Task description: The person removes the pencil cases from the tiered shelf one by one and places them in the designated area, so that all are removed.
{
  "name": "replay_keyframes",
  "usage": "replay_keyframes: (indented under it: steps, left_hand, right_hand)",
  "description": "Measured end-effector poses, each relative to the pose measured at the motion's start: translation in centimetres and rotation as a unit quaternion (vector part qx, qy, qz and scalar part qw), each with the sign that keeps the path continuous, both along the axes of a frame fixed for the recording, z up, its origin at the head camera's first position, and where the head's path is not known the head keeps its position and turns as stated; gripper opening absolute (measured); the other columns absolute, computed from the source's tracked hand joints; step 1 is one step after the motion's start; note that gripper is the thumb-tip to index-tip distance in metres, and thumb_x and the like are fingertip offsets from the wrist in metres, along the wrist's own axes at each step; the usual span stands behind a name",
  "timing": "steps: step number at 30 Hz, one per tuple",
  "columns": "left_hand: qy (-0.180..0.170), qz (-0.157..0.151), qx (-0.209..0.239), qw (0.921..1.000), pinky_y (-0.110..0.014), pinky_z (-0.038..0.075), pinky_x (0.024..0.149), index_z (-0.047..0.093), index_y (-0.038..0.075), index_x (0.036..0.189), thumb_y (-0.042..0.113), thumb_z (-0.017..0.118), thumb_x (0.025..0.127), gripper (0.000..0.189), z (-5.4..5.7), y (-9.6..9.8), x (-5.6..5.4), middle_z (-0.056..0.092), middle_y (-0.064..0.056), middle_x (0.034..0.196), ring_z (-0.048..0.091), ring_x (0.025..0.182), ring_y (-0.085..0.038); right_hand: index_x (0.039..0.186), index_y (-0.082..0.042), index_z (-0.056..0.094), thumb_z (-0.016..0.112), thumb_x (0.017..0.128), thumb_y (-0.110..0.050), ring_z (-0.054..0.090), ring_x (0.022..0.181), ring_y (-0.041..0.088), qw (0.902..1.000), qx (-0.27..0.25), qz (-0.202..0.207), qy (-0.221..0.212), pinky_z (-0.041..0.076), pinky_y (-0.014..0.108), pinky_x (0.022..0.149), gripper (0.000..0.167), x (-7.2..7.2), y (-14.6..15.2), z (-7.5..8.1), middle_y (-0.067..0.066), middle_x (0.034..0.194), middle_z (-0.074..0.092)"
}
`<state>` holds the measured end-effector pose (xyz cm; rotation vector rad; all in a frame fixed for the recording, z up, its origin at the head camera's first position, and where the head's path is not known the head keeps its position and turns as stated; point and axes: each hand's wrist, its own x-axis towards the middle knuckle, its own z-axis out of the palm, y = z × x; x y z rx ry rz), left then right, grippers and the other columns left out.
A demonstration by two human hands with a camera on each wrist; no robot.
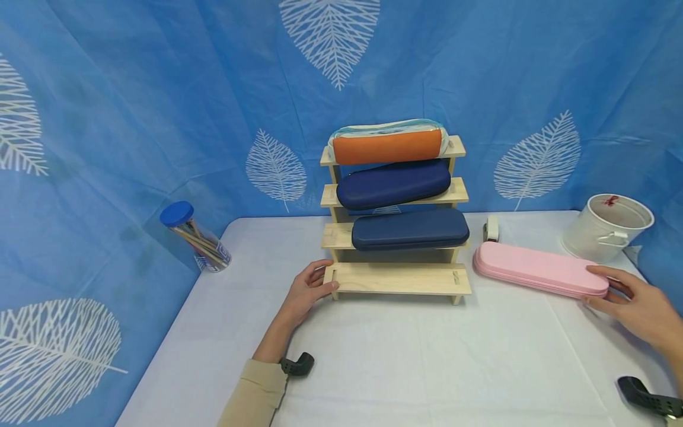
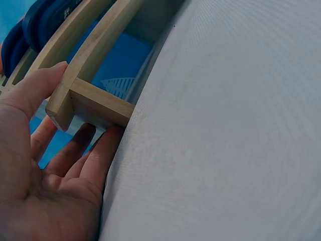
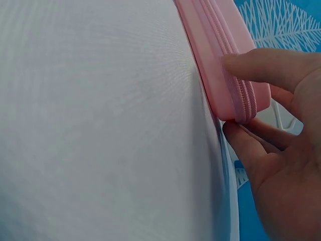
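Observation:
A stepped wooden rack (image 1: 402,279) stands on the white table. My left hand (image 1: 306,290) grips the left end of its lowest shelf; in the left wrist view the thumb touches the shelf's edge (image 2: 75,80) and the fingers reach round its side. To the right of the rack, a pink zippered pencil case (image 1: 539,270) lies on the table. The right hand (image 1: 640,305) pinches its right end, with the thumb by the zipper (image 3: 233,85). The higher shelves bear a slate-blue case (image 1: 411,230), a navy case (image 1: 395,185) and an orange-and-striped pouch (image 1: 389,145).
At the table's left edge leans a clear jar (image 1: 208,246) with a blue lid and thin sticks inside. A white bucket (image 1: 594,231) stands at the back right. Behind the pink case is a small white-and-dark object (image 1: 491,229). Blue leaf-patterned cloth (image 1: 416,71) hangs behind.

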<state>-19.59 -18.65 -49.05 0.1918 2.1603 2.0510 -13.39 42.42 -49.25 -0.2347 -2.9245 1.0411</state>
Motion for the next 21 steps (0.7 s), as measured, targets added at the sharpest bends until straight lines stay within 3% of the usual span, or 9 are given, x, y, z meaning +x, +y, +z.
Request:
replay_keyframes:
  steps: [7,17,21]
  left_hand:
    - [0.001,0.0,-0.004,1.0,-0.037,0.05,0.089,0.055,0.017,0.131,0.019,0.081,0.079,0.058,0.1,0.0,0.1,0.056,-0.011,0.132,0.057,0.117,-0.025]
    - [-0.002,0.001,-0.005,1.0,-0.037,0.05,0.09,0.055,0.017,0.131,0.02,0.081,0.079,0.058,0.0,0.0,0.1,0.056,-0.01,0.131,0.057,0.116,-0.024]
    - [-0.005,0.002,-0.003,1.0,-0.036,0.05,0.09,0.056,0.018,0.131,0.02,0.081,0.079,0.058,0.0,0.0,0.1,0.056,-0.01,0.131,0.057,0.116,-0.024]
  right_hand:
    - [0.143,0.009,0.031,0.063,0.092,-0.041,0.025,0.123,0.062,0.9995,0.031,0.007,0.011,0.032,0.071,0.084,0.078,0.3,-1.1,1.5,0.041,0.14,0.023]
    - [0.142,0.006,0.034,0.064,0.092,-0.041,0.019,0.128,0.059,0.9979,0.047,-0.002,0.046,0.023,0.073,0.092,0.075,0.5,-3.1,4.0,0.038,0.144,0.022]
    - [0.141,0.004,0.039,0.065,0.092,-0.037,0.019,0.132,0.055,0.9965,0.03,-0.003,0.078,0.02,0.064,0.103,0.069,0.3,-4.0,4.8,0.035,0.145,0.026]
